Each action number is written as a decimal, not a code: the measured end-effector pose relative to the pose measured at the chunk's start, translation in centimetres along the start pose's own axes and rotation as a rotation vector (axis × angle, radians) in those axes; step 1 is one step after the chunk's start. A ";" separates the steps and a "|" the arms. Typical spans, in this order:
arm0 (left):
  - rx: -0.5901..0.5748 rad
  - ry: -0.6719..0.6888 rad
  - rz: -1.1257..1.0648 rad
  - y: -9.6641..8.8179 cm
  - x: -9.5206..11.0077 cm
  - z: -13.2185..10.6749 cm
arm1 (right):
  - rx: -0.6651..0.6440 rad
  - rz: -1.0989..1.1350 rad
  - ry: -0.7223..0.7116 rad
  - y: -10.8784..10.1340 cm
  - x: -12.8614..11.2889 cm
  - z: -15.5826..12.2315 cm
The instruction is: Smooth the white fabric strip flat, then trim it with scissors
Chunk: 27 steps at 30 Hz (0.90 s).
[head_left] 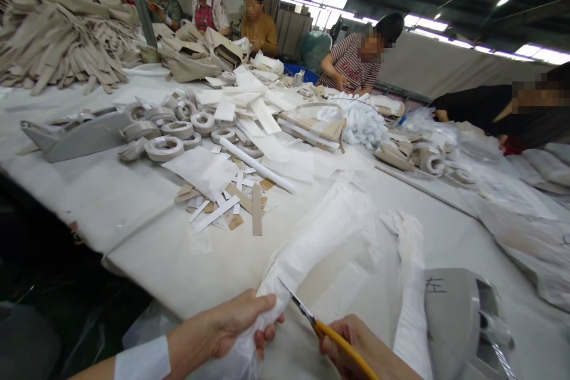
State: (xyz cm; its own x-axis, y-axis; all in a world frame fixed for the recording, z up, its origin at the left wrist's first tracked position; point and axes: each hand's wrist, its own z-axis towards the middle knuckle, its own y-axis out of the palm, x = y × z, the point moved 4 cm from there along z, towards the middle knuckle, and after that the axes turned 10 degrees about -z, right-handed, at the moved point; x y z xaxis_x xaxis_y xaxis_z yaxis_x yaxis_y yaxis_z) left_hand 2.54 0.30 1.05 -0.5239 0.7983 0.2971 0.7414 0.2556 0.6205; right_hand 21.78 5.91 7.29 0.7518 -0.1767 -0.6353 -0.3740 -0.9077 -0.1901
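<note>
– Under the fingers of both hands, what is the largest thing?

– A broad, white-topped table (pixel 155 258), reaching well beyond the fingertips. Next comes a long, crumpled length of translucent white plastic film (pixel 307 240), running away from the left fingers across the tabletop

– How is it held?

– The left hand (pixel 243 317) grips it bunched, thumb on top, fingers curled beneath. Right of the other hand's fingers sits a bulky grey plastic tape dispenser (pixel 449 314), untouched

– And the right hand (pixel 356 332)?

– Its fingers are closed around yellow-handled scissors with slim metal blades (pixel 338 338). Those reach over the film just beside the left thumb; whether they are parted, I cannot tell

– Which step is in hand, then?

– Cutting the film, I judge, though no finished cut shows clearly

– What does the next move call for?

– Film pulled taut by the left fingers, I'd say, and blades clear of the thumb. Smallest, well beyond the left fingers, lie flat white and tan strips (pixel 257 209)
</note>
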 end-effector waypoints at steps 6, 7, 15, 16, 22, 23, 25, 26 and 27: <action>0.074 0.014 -0.033 0.4 -0.5 -0.1 | 0.000 -0.053 0.001 -0.8 -0.5 -0.8; 0.082 0.022 -0.027 0.6 -0.4 -0.2 | 0.000 -0.049 -0.011 -0.9 -0.7 -0.9; -0.049 0.129 0.309 0.6 -0.3 1.6 | 0.026 -0.082 0.014 -0.8 -2.7 0.1; -0.059 0.135 0.338 0.4 -0.4 2.0 | 0.046 -0.088 0.057 -0.9 -2.6 0.2; -0.005 0.044 0.261 0.6 -0.6 1.3 | 0.028 -0.077 0.027 -1.0 -2.6 0.1; 0.008 0.036 0.221 0.9 -0.5 0.8 | 0.008 -0.074 -0.004 -1.0 -2.8 0.2; 0.028 0.026 0.166 1.4 -0.3 0.1 | -0.025 -0.069 -0.061 -0.9 -3.3 0.5; 0.036 0.027 0.152 1.6 -0.2 -0.2 | -0.036 -0.071 -0.067 -0.8 -3.5 0.8; 0.043 0.025 0.145 1.7 -0.1 -0.3 | -0.038 -0.080 -0.049 -0.7 -3.6 1.1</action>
State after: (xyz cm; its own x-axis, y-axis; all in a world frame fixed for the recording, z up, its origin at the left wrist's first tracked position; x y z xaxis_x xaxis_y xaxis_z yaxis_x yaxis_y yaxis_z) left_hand 3.74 0.48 2.29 -0.4201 0.8151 0.3990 0.8269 0.1626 0.5384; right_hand 18.78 7.62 8.90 0.7507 -0.0848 -0.6551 -0.2920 -0.9322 -0.2139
